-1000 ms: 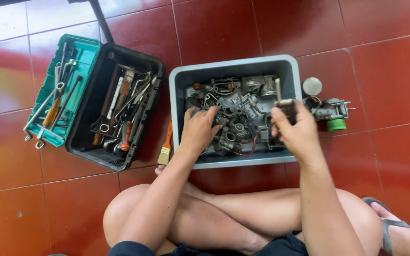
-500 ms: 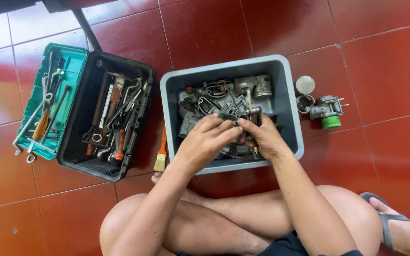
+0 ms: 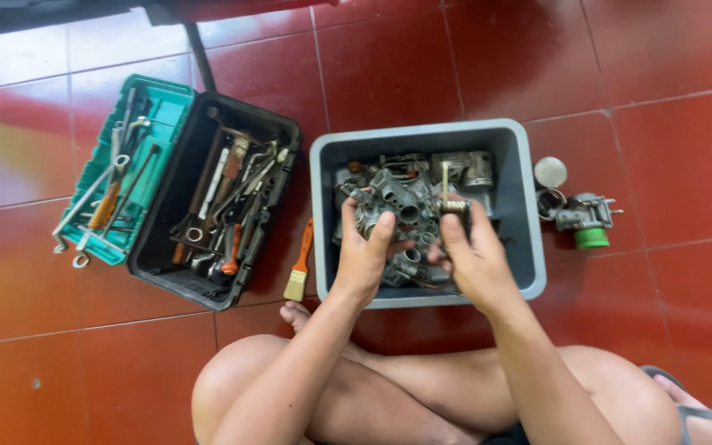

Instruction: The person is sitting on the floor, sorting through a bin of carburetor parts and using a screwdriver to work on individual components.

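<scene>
I sit cross-legged on a red tiled floor in front of a grey plastic tub full of grimy metal engine parts. My left hand grips a grey cast-metal carburetor body over the tub's left half. My right hand holds a small brass-coloured fitting between thumb and fingers, just right of the carburetor body. Both hands hover inside the tub, close together.
An open black toolbox with wrenches and screwdrivers lies to the left, its teal tray beside it. An orange-handled paintbrush rests between toolbox and tub. A small carburetor with a green cap and a round lid lie right of the tub.
My left hand has lifted a carburetor body out of the pile. My right hand moved from the tub's right rim toward the centre, holding the small fitting. The view shifted right.
</scene>
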